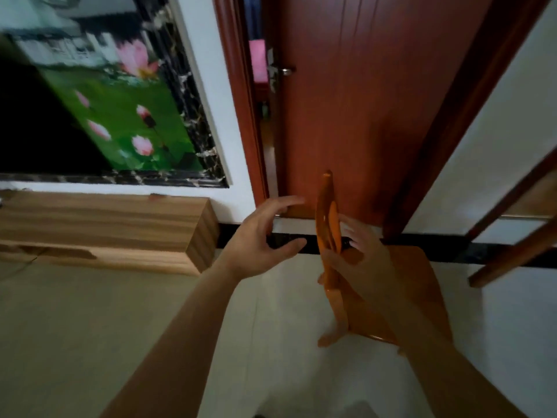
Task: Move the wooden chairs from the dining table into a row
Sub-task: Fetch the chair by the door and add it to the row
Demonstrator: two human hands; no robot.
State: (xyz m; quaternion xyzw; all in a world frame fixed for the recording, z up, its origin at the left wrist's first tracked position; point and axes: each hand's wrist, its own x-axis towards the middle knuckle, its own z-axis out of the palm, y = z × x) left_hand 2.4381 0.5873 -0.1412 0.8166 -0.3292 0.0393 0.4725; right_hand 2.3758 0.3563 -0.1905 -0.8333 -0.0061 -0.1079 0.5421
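Both forearms reach toward the chair (388,285) before the door (361,116), right hand (361,260) gripping its backrest to steer it, left hand (265,239) spread beside it.

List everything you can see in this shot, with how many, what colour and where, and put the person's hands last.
wooden chair: one, orange-brown, lower right on the floor, before the door
door: one, reddish-brown, ajar, top centre
door handle: one, silver, on the door's left edge
lotus picture: one, green with pink flowers, left wall
cabinet: one, light wood, under the picture
floor: pale tiles
left hand: open, empty, left of the chair back
right hand: gripping the chair back
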